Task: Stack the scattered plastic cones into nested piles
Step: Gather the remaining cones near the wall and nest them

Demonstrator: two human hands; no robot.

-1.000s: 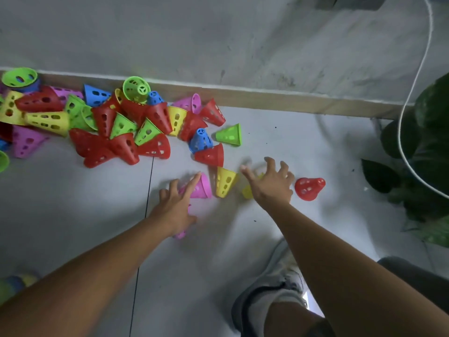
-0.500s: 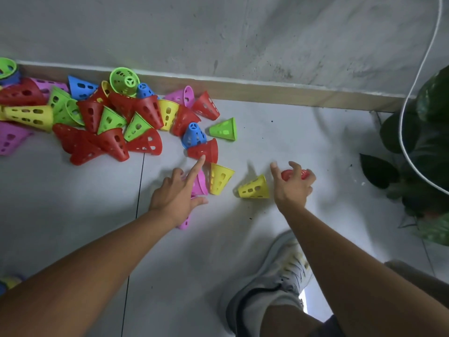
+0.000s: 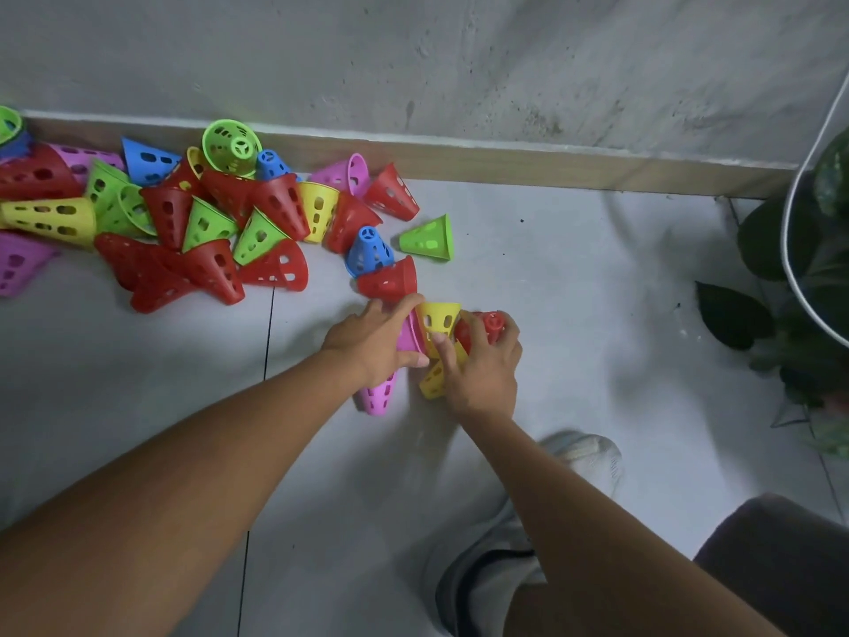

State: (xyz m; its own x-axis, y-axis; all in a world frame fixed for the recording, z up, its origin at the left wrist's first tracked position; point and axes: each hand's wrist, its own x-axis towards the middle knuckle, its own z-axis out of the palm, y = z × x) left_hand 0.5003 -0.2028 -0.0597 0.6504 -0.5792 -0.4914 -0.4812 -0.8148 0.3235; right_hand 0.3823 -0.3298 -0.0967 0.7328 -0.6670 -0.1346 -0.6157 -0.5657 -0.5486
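Head view: left hand (image 3: 374, 342) reaches toward 1 o'clock, fingers curled round the pink cones (image 3: 385, 388); right hand (image 3: 482, 365) grips a red cone (image 3: 487, 325), thumb on the yellow cone (image 3: 438, 320). Palms hide the contact points.

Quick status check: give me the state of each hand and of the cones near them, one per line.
left hand: grips the pink cones
right hand: holds the red cone, fingers also on a yellow cone
pink cones: lying on the floor, partly under the left hand
upper yellow cone: between the two hands
red cone: in the right hand
lone green cone: on its side, untouched
scattered pile: unstacked, along the baseboard
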